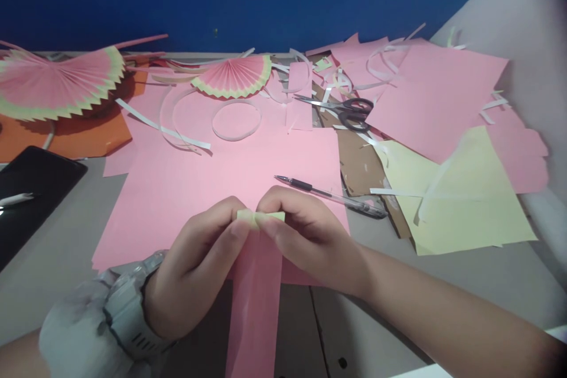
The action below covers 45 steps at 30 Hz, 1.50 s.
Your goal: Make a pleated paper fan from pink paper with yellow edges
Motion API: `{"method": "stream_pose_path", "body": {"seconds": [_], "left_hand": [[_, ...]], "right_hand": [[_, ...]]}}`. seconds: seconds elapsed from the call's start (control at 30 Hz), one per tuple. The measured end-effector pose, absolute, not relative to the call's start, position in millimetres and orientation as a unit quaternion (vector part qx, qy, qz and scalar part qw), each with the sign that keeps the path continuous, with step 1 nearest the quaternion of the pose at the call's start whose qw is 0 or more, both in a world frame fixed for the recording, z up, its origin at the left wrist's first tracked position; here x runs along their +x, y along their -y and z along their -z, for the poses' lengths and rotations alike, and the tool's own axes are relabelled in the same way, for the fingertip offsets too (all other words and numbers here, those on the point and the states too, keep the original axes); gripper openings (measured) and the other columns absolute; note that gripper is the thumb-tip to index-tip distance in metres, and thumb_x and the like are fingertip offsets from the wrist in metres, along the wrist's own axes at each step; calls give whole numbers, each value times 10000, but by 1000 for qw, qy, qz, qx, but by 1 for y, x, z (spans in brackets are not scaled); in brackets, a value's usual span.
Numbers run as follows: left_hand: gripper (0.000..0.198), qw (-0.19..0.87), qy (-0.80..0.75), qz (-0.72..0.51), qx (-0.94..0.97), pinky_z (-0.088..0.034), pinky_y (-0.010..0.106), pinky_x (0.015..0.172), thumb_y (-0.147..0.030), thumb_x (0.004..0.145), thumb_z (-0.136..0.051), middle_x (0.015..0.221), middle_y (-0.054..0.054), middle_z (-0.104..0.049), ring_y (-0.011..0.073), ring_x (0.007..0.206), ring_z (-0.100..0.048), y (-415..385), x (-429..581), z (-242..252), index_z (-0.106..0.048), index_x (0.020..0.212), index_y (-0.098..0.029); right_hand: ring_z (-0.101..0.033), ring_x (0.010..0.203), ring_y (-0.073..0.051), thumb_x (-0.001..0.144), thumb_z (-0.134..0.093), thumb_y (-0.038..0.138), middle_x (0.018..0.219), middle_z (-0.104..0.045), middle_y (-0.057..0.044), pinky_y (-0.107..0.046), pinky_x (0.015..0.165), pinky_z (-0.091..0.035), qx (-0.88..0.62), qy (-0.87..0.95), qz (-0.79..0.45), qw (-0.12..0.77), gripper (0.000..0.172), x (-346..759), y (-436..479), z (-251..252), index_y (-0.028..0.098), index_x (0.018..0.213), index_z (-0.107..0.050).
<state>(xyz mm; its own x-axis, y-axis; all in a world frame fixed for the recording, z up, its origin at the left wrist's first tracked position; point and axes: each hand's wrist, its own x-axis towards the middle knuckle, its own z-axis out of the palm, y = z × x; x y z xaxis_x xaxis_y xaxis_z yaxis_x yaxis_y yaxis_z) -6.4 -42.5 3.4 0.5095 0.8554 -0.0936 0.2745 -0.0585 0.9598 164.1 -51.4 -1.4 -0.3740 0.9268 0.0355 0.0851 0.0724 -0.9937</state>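
A long pink paper strip (256,307) with a pale yellow-green top edge hangs down toward me. My left hand (201,260) pinches the left part of its top edge between thumb and fingers. On the right part of the same edge, my right hand (310,236) is pinched too, its thumb close to the middle. Large pink sheets (212,177) lie flat beyond my hands. Just past my right hand rests a clear pen (328,194) with a black grip.
Pleated pink fans with yellow-green edges (234,75) (57,82) lie at the back and left. Open scissors (349,111) rest at the back right near paper scraps. Yellow paper (469,207) is at right, a black device (39,195) at left, a blue wall (266,0) behind.
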Motion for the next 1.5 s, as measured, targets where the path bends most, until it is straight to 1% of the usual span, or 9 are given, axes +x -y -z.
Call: {"method": "stream_pose_path", "body": {"seconds": [0.3, 0.47, 0.6, 0.7, 0.87, 1.0, 1.1, 1.23, 1.5], "left_hand": [[215, 531, -378, -280, 705, -391, 218, 622, -236, 940, -359, 706, -39, -491, 103, 664, -447, 43, -5, -3, -523, 800, -231], [250, 525, -392, -274, 704, -386, 239, 600, -269, 932, -369, 653, -30, -442, 116, 652, -443, 43, -6, -1, -447, 703, -206], [266, 530, -398, -262, 702, -378, 244, 568, -296, 928, -367, 650, -25, -449, 112, 611, -419, 42, -5, -1, -456, 696, -201], [265, 540, -403, -260, 692, -380, 243, 560, -307, 922, -381, 645, -28, -438, 113, 606, -406, 42, -4, -3, -449, 689, -203], [340, 574, -414, -276, 650, -329, 222, 470, -340, 943, -310, 598, -46, -331, 92, 525, -328, 44, -5, -4, -372, 638, -203], [345, 508, -447, -281, 680, -301, 227, 465, -317, 945, -327, 585, -49, -291, 91, 513, -286, 42, -5, -4, -316, 620, -203], [341, 476, -471, -255, 698, -297, 222, 462, -323, 931, -354, 572, -51, -312, 90, 509, -301, 38, -5, -4, -353, 614, -199], [331, 501, -467, -251, 684, -305, 212, 455, -370, 914, -385, 581, -52, -366, 89, 513, -333, 34, -6, -4, -424, 635, -195], [337, 499, -462, -197, 706, -320, 230, 511, -353, 931, -326, 594, -49, -350, 100, 550, -326, 38, -6, -3, -355, 631, -202]], "right_hand": [[-407, 634, -105, 927, -408, 298, 699, -422, 22, -232, 564, -342, -407, 609, -557, 391, 168, 164, 50, 2, 201, 813, -486], [-406, 630, -101, 921, -421, 301, 705, -439, 20, -230, 567, -341, -416, 599, -565, 386, 183, 163, 50, 2, 193, 791, -491], [-372, 592, -91, 900, -469, 346, 664, -407, 34, -216, 537, -323, -415, 579, -590, 379, 210, 161, 49, 1, 192, 757, -473], [-385, 608, -88, 896, -476, 357, 686, -432, 30, -209, 547, -328, -431, 582, -575, 380, 225, 160, 48, -1, 190, 745, -476], [-387, 595, -80, 906, -469, 313, 682, -430, 36, -204, 542, -327, -409, 590, -592, 367, 206, 160, 49, 0, 190, 741, -466], [-362, 603, -78, 897, -489, 240, 675, -405, 45, -202, 553, -320, -386, 614, -581, 369, 188, 160, 50, 2, 192, 721, -443], [-334, 586, -78, 896, -488, 230, 658, -378, 52, -206, 538, -300, -405, 610, -572, 369, 195, 159, 50, 2, 195, 715, -427], [-344, 587, -79, 900, -478, 238, 661, -392, 53, -208, 543, -302, -429, 603, -555, 381, 188, 159, 49, 1, 198, 721, -435], [-390, 616, -81, 909, -458, 268, 688, -439, 44, -205, 565, -323, -473, 603, -500, 404, 200, 158, 48, 1, 190, 727, -482]]}}
